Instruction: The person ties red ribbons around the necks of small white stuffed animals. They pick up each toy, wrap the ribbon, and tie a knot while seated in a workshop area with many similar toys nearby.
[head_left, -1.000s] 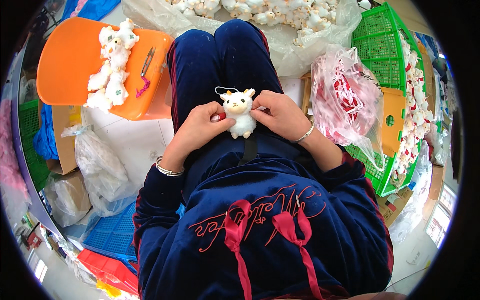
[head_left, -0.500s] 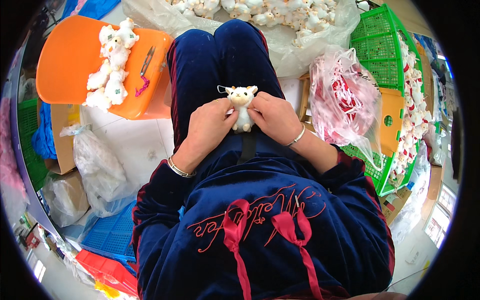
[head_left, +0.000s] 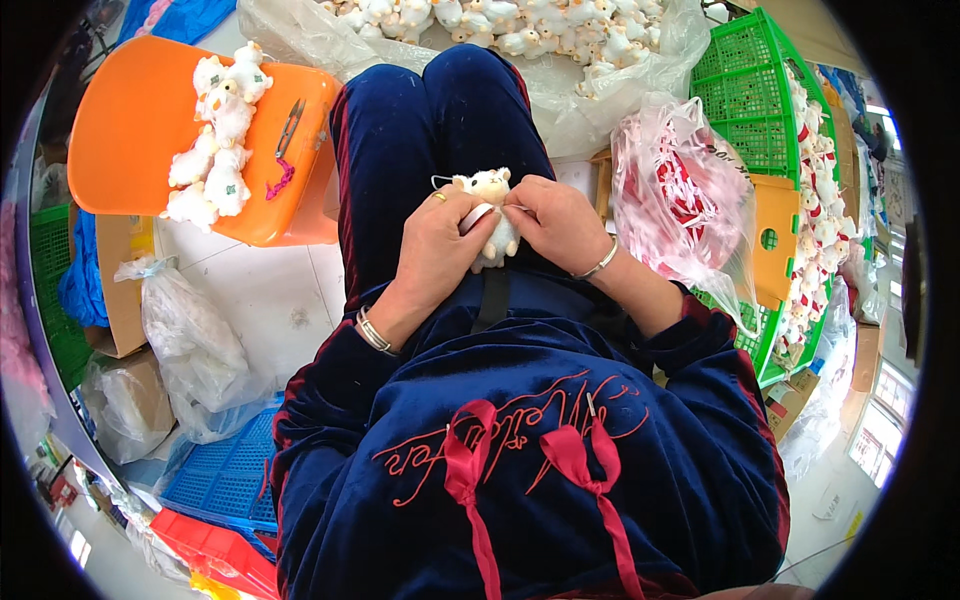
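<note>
Over my lap, my left hand is closed round a small white plush animal with a beige muzzle and a thin loop at its head. The toy sits tilted, its head toward my knees. A narrow white and red strip shows by my left thumb at the toy's neck. My right hand pinches at the neck from the other side, with a thin pale end at its fingertips. Exactly how the strip runs under the fingers is hidden.
On the left, an orange chair carries several similar plush toys and snips with a pink cord. A clear bag of red and white strips stands right, beside a green crate. More toys lie on plastic sheeting beyond my knees.
The plush animal has turned from facing me to a sideways tilt. The white and red strip now shows at its neck, and my right fingers have shifted to pinch there.
</note>
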